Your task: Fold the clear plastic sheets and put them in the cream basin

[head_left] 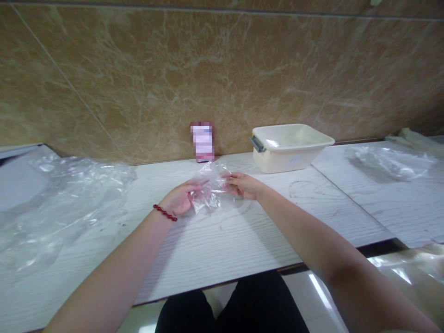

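Right at the centre of the frame, both hands pinch a small clear bag [210, 187] just above the white table [222, 240]: the left hand [180, 199] closed on its left edge, the right hand [244, 185] on its right. A cream tub [289, 147] stands to the upper right, loose plastic [58, 203] at left.
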The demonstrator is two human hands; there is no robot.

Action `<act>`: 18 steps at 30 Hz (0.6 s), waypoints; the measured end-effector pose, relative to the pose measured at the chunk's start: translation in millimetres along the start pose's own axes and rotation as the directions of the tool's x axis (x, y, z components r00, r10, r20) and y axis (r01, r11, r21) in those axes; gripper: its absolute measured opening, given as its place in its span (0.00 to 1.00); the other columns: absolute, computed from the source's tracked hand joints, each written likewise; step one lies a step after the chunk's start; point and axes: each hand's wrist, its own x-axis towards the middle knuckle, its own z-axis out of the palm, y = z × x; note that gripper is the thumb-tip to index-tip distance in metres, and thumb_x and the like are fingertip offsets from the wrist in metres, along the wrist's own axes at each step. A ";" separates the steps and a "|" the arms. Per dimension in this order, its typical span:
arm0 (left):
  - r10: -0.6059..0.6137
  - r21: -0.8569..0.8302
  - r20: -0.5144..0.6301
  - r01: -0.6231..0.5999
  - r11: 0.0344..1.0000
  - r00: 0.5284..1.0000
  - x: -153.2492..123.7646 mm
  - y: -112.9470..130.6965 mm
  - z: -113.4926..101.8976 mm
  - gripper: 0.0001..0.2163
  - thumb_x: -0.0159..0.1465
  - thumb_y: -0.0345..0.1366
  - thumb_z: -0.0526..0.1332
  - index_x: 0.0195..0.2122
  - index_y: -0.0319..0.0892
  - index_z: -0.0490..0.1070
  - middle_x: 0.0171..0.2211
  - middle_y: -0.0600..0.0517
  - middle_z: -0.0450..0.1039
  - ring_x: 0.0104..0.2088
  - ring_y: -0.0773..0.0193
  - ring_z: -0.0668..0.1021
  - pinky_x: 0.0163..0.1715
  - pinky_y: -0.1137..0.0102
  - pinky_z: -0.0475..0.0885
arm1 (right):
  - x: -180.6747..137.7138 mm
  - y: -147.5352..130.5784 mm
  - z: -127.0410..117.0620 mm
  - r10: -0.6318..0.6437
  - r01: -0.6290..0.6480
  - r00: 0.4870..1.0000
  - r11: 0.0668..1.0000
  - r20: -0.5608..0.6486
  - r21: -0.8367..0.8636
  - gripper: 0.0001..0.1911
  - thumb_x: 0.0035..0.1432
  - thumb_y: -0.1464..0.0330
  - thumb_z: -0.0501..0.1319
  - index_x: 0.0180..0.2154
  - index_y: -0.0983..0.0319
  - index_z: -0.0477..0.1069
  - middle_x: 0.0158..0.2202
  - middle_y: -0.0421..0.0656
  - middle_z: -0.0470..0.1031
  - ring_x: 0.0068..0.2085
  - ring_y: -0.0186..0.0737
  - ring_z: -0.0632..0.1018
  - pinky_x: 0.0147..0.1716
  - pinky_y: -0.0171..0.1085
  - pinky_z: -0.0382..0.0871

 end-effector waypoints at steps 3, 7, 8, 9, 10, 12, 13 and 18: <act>0.025 0.016 -0.007 -0.025 1.000 1.000 -0.3 -0.7 0.4 0.12 0.51 0.18 0.55 0.36 0.35 0.69 0.34 0.47 0.73 0.33 0.67 0.75 0.36 0.75 0.70 | 1.6 0.7 -0.3 -0.055 0.055 0.998 0.998 -0.042 -0.005 0.10 0.53 0.75 0.52 0.38 0.61 0.66 0.28 0.39 0.74 0.27 0.28 0.75 0.17 0.23 0.65; 0.043 0.044 -0.015 -0.042 0.998 0.999 -2.7 -1.5 2.9 0.16 0.50 0.16 0.55 0.39 0.36 0.68 0.34 0.48 0.73 0.32 0.69 0.75 0.34 0.77 0.70 | 1.6 -0.2 0.3 -0.074 0.073 0.994 0.997 -0.082 -0.011 0.10 0.53 0.75 0.52 0.37 0.60 0.66 0.30 0.39 0.73 0.27 0.29 0.75 0.18 0.24 0.67; 0.033 0.049 -0.006 -0.032 0.998 0.999 -2.7 -1.8 3.0 0.16 0.50 0.16 0.55 0.39 0.36 0.68 0.34 0.47 0.73 0.32 0.69 0.75 0.34 0.77 0.70 | 1.4 -0.6 0.6 -0.075 0.074 0.993 0.997 -0.091 -0.015 0.10 0.52 0.75 0.52 0.36 0.60 0.66 0.30 0.39 0.73 0.28 0.29 0.75 0.18 0.24 0.67; 0.024 0.052 0.002 -0.024 0.998 1.000 -2.3 -2.2 2.7 0.15 0.51 0.17 0.55 0.39 0.35 0.68 0.34 0.47 0.73 0.32 0.69 0.75 0.34 0.77 0.70 | 1.3 -1.0 1.0 -0.078 0.076 0.992 0.997 -0.101 -0.023 0.09 0.52 0.75 0.52 0.36 0.60 0.66 0.31 0.39 0.73 0.28 0.30 0.75 0.18 0.25 0.67; 0.019 0.052 0.004 -0.019 0.998 1.000 -1.6 -2.6 2.2 0.14 0.51 0.18 0.55 0.38 0.35 0.68 0.34 0.46 0.73 0.32 0.69 0.75 0.33 0.77 0.70 | 1.2 -1.3 1.4 -0.083 0.080 0.990 0.996 -0.113 -0.032 0.09 0.52 0.75 0.52 0.35 0.60 0.67 0.31 0.39 0.73 0.28 0.30 0.75 0.18 0.25 0.67; 0.021 0.050 -0.014 -0.020 0.999 1.000 0.1 -3.4 0.8 0.11 0.52 0.20 0.56 0.36 0.35 0.69 0.34 0.46 0.73 0.31 0.69 0.75 0.32 0.77 0.70 | 1.3 -1.9 2.5 -0.093 0.087 0.985 0.995 -0.142 -0.051 0.08 0.52 0.75 0.52 0.33 0.60 0.67 0.30 0.39 0.73 0.27 0.30 0.75 0.18 0.26 0.67; 0.028 0.055 -0.029 -0.026 0.998 0.999 0.8 -3.7 0.3 0.09 0.53 0.21 0.56 0.35 0.35 0.69 0.33 0.47 0.73 0.30 0.70 0.75 0.31 0.77 0.70 | 1.4 -2.1 3.2 -0.099 0.091 0.982 0.994 -0.158 -0.058 0.07 0.52 0.75 0.52 0.32 0.61 0.66 0.28 0.39 0.73 0.26 0.30 0.75 0.17 0.26 0.67; 0.048 0.127 -0.049 -0.042 0.991 0.998 -0.1 -4.7 0.8 0.05 0.52 0.23 0.58 0.28 0.38 0.68 0.27 0.51 0.73 0.25 0.71 0.74 0.26 0.78 0.70 | 0.6 -3.8 7.0 -0.160 0.137 0.966 0.983 -0.204 -0.121 0.05 0.50 0.74 0.52 0.27 0.61 0.66 0.20 0.36 0.69 0.21 0.28 0.71 0.16 0.27 0.65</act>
